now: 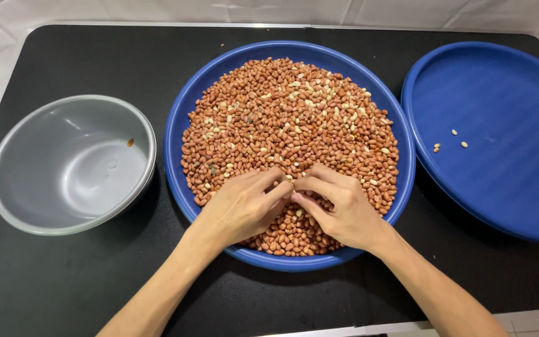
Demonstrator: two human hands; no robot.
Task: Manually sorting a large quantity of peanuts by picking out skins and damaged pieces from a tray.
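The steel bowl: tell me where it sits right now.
In the head view the steel bowl sits on the black table at the left, just beside the blue tray of peanuts, apart from both hands.

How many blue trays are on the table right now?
2. One blue tray full of peanuts sits in the middle under both hands; the other blue tray lies at the right, nearly bare.

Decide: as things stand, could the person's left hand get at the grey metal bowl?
Probably yes. The left hand rests on the peanuts, and the metal bowl sits open on its side, with only bare black table between.
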